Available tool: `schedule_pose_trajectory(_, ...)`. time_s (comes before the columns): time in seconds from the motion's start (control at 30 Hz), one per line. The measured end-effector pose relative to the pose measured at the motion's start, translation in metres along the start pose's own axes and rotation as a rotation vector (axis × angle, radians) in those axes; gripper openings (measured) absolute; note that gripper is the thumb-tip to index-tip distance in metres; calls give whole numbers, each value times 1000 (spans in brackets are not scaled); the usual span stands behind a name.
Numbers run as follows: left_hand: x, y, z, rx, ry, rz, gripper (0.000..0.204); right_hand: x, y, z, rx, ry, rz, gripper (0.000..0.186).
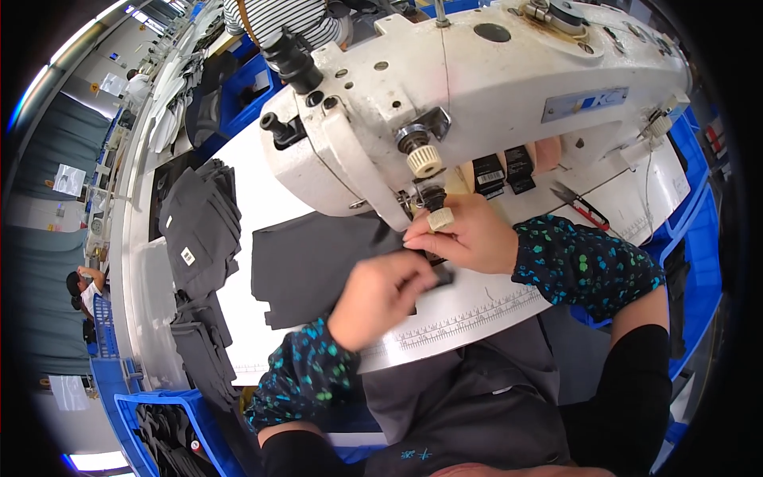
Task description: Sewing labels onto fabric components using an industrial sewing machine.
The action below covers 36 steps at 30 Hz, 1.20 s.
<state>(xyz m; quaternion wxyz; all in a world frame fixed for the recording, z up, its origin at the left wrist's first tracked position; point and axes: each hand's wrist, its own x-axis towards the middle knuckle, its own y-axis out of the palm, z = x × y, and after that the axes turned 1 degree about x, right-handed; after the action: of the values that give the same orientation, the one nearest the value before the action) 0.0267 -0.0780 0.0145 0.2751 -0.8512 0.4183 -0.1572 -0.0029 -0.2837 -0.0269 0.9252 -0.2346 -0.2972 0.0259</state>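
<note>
A dark grey fabric piece (298, 262) lies flat on the white sewing table (274, 362), its right end under the head of a white sewing machine (493, 75). My right hand (477, 238) is by the needle area, thumb and forefinger pinched together. What sits between those fingertips is too small to make out. Over the fabric's right part is my left hand (381, 298), its fingers curled and smeared by motion, close to the right fingertips. A small dark strip shows beside the left fingers. Whether the left hand grips anything cannot be seen.
Stacked dark grey pieces (203, 226) lie at the left. Red-handled scissors (584, 208) and black printed labels (502, 171) rest right of the needle. A blue bin (199, 405) of dark cloth stands lower left; blue bins (699, 262) line the right. Another person (282, 20) sits beyond.
</note>
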Motion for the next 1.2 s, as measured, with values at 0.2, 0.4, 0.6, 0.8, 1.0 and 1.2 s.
schedule_pose_trajectory(0.2,14,-22,40,85,-118,-205,13,-10,-15,8,-436,-538,232,17)
schedule_pose_trajectory(0.4,21,-27,48,131,-191,-148,15,-28,-2,21,-520,-334,388,39)
schedule_pose_trajectory(0.6,39,-31,35,355,-110,-121,21,-28,-5,24,-505,-319,410,42)
schedule_pose_trajectory(0.8,38,-27,42,233,-160,-144,18,-29,-1,22,-490,-313,397,41)
schedule_pose_trajectory(1.0,37,-26,54,265,-126,-177,16,-28,-1,22,-486,-320,376,41)
schedule_pose_trajectory(1.2,40,-27,41,359,-93,-172,15,-30,1,19,-529,-349,339,43)
